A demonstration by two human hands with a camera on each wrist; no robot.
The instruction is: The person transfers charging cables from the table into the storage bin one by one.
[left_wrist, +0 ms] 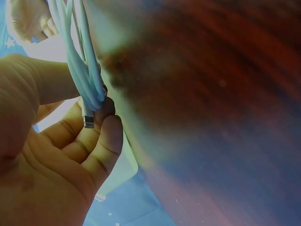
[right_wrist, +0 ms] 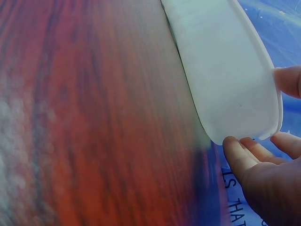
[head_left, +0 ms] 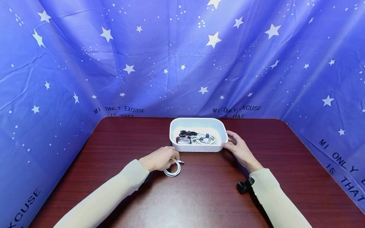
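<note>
My left hand [head_left: 161, 159] pinches a coiled white charging cable [head_left: 173, 174] between thumb and fingers, just in front of the white plastic box [head_left: 199, 148]. A bit of yellow shows on the coil at the fingertips. In the left wrist view the cable's loops [left_wrist: 81, 66] run up from the fingers, and a metal-tipped plug [left_wrist: 88, 121] points down. My right hand [head_left: 240, 150] holds the box's right end, thumb and fingers spread around its corner. Inside the box lie bundled white cables [head_left: 203, 139] and black cables [head_left: 186, 133], some with coloured ties.
The box stands near the far edge of the dark red wooden table [head_left: 199, 196]. Blue curtains [head_left: 171, 41] with white stars hang behind and on both sides. A small black device [head_left: 243, 186] is worn at the right wrist.
</note>
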